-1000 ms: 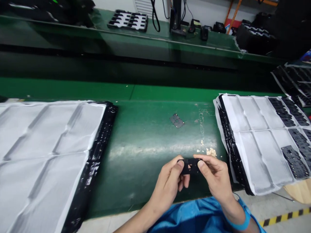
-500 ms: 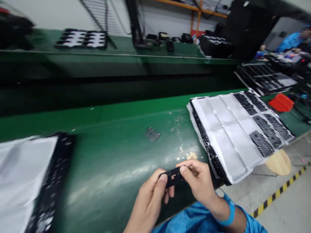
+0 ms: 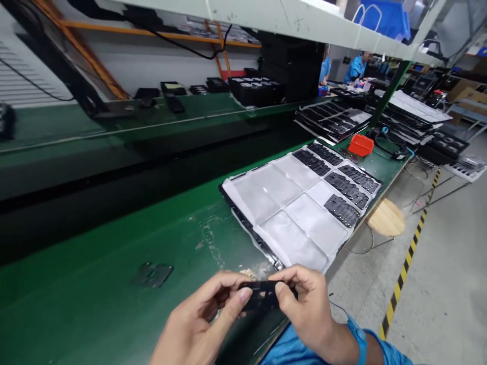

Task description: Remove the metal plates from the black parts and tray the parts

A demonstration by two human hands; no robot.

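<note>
Between my two hands is a small flat black plastic part (image 3: 262,295) with cut-out openings. My left hand (image 3: 207,314) pinches its left end between thumb and fingers. Its right end is gripped by the thumb and fingers of my right hand (image 3: 310,304), which wears a blue wristband. A similar black part (image 3: 153,275) lies alone on the green bench (image 3: 95,309), to the left of my hands. Just beyond them sits a white-lined tray (image 3: 281,177) with compartments; rows of black parts (image 3: 342,210) fill some at its right side, while those nearer me show bare lining.
Farther along the bench are a red bin (image 3: 360,145) and more stacked trays (image 3: 333,119). A raised green shelf (image 3: 201,115) runs behind, carrying black boxes. A wooden stool (image 3: 386,218) stands at the bench's right edge. Two people in blue are in the background.
The view has turned right, so the tray and loose part appear farther left and the left-hand tray is out of frame. Both hands still hold the black part.
</note>
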